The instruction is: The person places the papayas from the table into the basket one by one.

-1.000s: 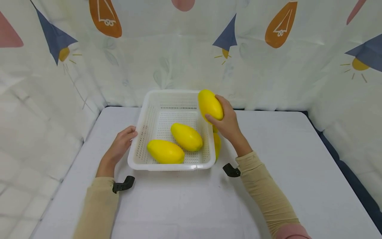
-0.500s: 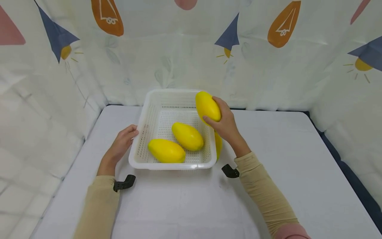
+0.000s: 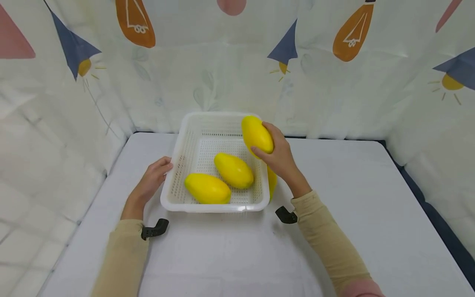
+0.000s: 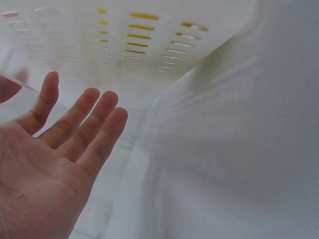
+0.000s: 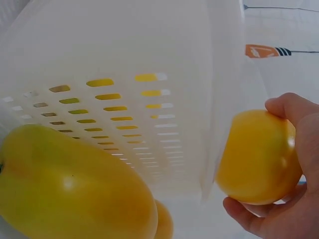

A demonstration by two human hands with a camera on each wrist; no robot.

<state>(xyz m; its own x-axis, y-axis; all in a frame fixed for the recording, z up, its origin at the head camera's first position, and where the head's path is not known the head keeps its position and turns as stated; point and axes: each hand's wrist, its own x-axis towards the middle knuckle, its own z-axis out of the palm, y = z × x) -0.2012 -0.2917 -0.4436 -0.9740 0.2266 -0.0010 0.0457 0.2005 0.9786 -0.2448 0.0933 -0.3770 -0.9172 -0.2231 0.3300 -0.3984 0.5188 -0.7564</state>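
My right hand (image 3: pixel 279 154) grips a yellow mango (image 3: pixel 257 134) over the back right of the white plastic basket (image 3: pixel 213 207), thumb on the near side. In the right wrist view that mango (image 5: pixel 259 157) is beside the basket's rim. Two more mangoes lie inside: one at the front left (image 3: pixel 207 188), the other (image 3: pixel 233 170) right of the middle. My left hand (image 3: pixel 150 181) holds the basket's left rim; in the left wrist view its thumb is over the rim and its fingers (image 4: pixel 94 119) extend below, beside the slotted wall (image 4: pixel 142 37).
Outside the basket's right wall, a large mango (image 5: pixel 75 184) with a greenish tint lies close by, with part of another (image 5: pixel 163 221) behind it. The white-covered table (image 3: pixel 345 198) backs onto a patterned curtain (image 3: pixel 230 62).
My right hand has shifted slightly left and lower with its mango, further over the basket. The left hand, the basket and the mangoes inside stay about where they were.
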